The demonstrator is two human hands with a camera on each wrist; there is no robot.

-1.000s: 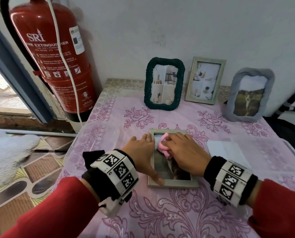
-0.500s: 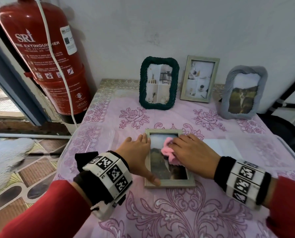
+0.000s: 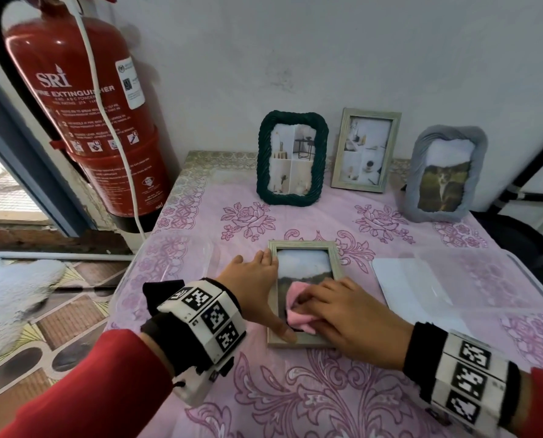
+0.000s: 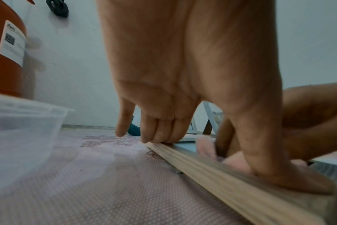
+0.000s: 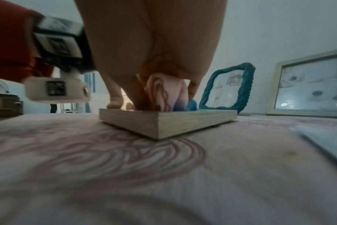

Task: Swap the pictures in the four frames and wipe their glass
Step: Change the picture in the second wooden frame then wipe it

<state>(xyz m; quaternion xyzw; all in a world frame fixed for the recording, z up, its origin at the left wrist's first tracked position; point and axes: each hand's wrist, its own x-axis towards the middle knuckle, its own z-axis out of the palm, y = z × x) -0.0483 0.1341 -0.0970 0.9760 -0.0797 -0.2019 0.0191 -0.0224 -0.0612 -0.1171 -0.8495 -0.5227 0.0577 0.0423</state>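
A pale wooden frame lies flat, glass up, on the pink flowered tablecloth. My left hand presses on its left rim, fingers straight and the thumb at the near left corner. My right hand grips a bunched pink cloth against the lower part of the glass. The left wrist view shows the frame's rim with the cloth behind my thumb. Three frames stand by the wall: dark green rope, pale wood, grey fabric.
A red fire extinguisher hangs left of the table. A clear plastic tub stands on the table's left edge. To the right lies a clear lid with a white sheet. Tiled floor drops away at the left.
My right hand has slid the pink cloth down the glass, from its upper part towards me. My left hand has stayed on the frame's left rim.
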